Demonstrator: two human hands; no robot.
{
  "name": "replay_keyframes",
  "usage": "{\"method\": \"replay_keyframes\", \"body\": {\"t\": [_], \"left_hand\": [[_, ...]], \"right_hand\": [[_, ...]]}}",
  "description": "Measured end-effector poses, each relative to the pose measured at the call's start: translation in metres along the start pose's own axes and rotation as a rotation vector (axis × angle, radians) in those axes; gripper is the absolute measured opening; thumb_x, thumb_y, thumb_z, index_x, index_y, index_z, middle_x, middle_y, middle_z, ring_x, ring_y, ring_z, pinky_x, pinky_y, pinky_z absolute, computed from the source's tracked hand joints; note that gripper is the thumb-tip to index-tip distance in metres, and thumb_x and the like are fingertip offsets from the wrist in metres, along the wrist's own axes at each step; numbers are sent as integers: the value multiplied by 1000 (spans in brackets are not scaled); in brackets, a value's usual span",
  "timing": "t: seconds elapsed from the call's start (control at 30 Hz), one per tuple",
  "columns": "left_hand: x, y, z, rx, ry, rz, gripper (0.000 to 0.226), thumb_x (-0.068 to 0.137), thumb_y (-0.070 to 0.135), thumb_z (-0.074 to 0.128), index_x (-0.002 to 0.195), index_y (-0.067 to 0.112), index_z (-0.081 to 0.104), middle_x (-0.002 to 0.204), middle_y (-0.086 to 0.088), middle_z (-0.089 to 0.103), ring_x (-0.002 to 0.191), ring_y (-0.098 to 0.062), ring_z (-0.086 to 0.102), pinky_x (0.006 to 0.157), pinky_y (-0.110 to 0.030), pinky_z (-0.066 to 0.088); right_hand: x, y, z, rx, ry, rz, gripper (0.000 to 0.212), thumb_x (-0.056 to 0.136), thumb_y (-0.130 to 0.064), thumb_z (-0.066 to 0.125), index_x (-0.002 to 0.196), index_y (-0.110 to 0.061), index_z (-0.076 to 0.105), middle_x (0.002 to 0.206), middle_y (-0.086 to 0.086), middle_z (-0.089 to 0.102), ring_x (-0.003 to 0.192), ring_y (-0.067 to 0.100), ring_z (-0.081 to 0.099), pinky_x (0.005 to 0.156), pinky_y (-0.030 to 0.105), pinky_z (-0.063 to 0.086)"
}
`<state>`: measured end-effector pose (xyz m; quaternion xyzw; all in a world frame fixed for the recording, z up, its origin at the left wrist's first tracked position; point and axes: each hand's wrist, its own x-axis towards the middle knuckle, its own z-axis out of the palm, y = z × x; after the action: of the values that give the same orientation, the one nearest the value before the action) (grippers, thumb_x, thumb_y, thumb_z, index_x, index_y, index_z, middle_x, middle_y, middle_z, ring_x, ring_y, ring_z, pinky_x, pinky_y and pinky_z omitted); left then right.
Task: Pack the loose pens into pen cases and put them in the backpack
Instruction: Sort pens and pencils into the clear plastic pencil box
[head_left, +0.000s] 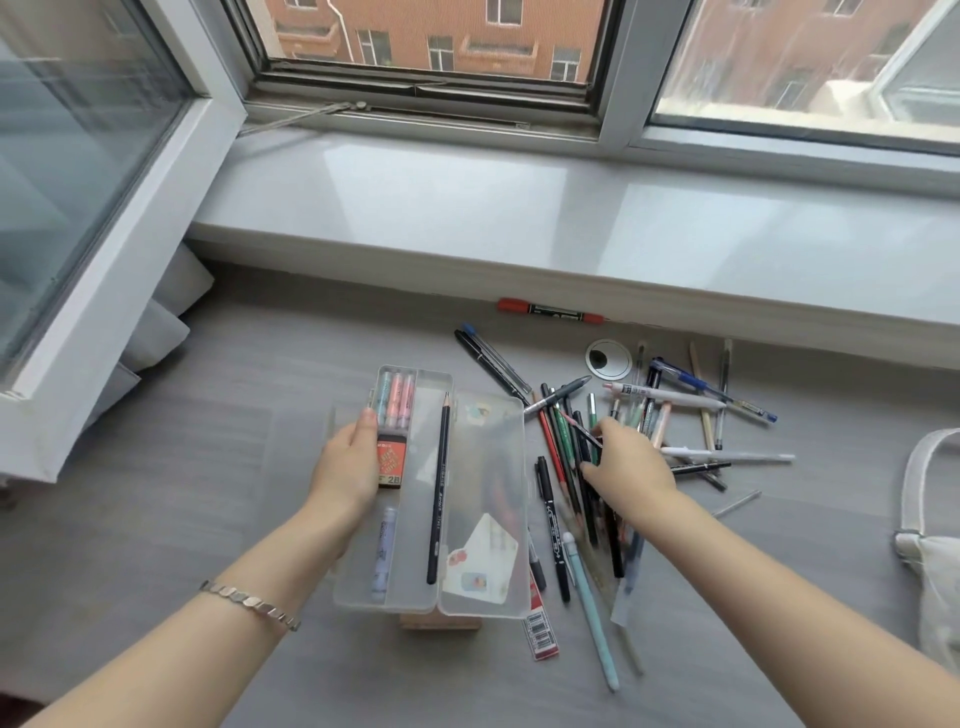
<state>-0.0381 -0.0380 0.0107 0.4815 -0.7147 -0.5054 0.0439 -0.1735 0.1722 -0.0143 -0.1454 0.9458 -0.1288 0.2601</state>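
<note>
Clear plastic, the open pen case (457, 493) is steadied at its edge by the left hand (348, 467), so the right hand (626, 462), fingers closing on one dark pen, can gather from the loose pens (675, 415).

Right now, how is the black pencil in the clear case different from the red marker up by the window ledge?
The black pencil lies inside the open clear case, pointing away from the person; the red marker lies loose on the desk, running left to right along the ledge. The pencil is slim and all dark; the marker is thicker, with a black middle and red ends. Neither is touched by a hand.
</note>
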Motion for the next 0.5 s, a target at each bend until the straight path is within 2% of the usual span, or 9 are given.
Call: {"method": "replay_keyframes", "body": {"t": [0.07,0.13,0.3,0.33,0.4,0.5], "left_hand": [[0,-1,0,-7,-3,5,41,102,34,27,103,11,62,102,-14,65,92,-24,57,81,-29,38],[-2,-1,-2,-10,5,15,39,102,34,27,98,14,60,98,-13,64,90,-24,56,79,-28,38],[-4,1,-7,7,19,27,45,102,34,26,109,8,62,101,-11,64,94,-24,56,80,-28,37],[-5,1,-8,14,23,25,45,102,34,26,110,8,62,101,-10,63,94,-23,56,80,-27,36],[-5,0,-10,22,23,22,45,102,35,26,111,9,62,100,-9,63,93,-22,55,80,-27,36],[-7,-1,-10,23,10,12,46,102,36,25,110,9,61,101,-10,64,94,-23,56,80,-27,36]], "right_hand": [[-1,-7,4,-13,79,-76,28,90,-18,54,116,-9,51,115,10,55,101,30,58,78,36,47],[0,-17,7,-43,95,-116,21,91,-23,51,103,-7,57,109,11,57,96,31,58,76,34,46],[10,-35,12,-179,49,-23,26,92,-29,51,96,-5,59,105,13,59,95,32,61,68,31,41],[12,-37,12,-167,34,7,23,91,-29,52,87,-7,57,100,12,60,91,31,61,66,29,40],[17,-38,9,-109,-23,82,31,87,-28,57,66,-10,43,82,7,57,78,29,57,62,26,38],[22,-36,5,-3,-108,150,37,83,-24,60,57,-13,35,60,1,44,61,23,47,48,21,31]]}}
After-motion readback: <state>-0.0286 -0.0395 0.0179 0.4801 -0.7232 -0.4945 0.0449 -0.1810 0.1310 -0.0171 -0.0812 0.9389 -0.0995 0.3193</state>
